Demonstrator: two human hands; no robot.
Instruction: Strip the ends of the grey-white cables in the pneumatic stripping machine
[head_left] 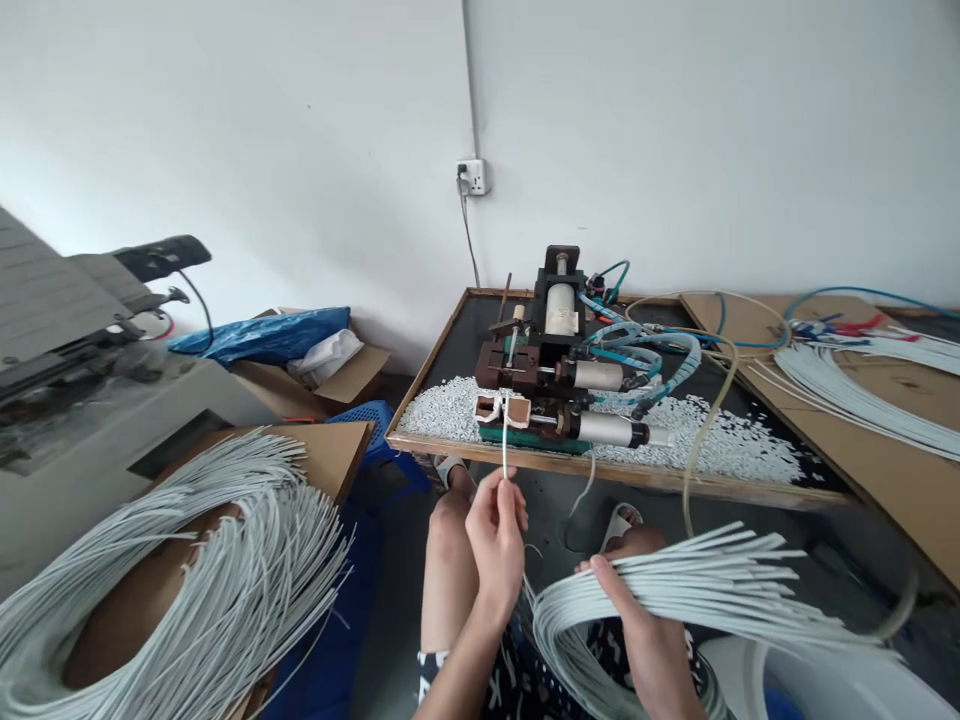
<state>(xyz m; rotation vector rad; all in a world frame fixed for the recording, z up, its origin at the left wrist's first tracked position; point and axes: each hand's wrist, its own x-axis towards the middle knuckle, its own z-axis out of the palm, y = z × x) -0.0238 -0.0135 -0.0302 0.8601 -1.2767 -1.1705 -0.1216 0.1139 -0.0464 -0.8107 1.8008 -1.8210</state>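
My left hand [499, 520] pinches a single white cable [505, 452] below its upper end. That end reaches up into the brown jaws of a pneumatic wire-stripping machine [504, 400] at the table's front edge. Over my lap, my right hand [637, 620] is closed around a thick bundle of white cables [697, 590]. The bundle's cut ends fan out to the right, and its other part curves down in a loop. Small white offcuts [442, 410] lie heaped around the machine.
On a cardboard-topped surface at left lies a big coil of white cables [262, 560]. More cables [847, 390] rest on cardboard at right. Blue air hoses [675, 350] run from the machine. A blue stool [375, 420] and an open carton [360, 370] stand behind, left.
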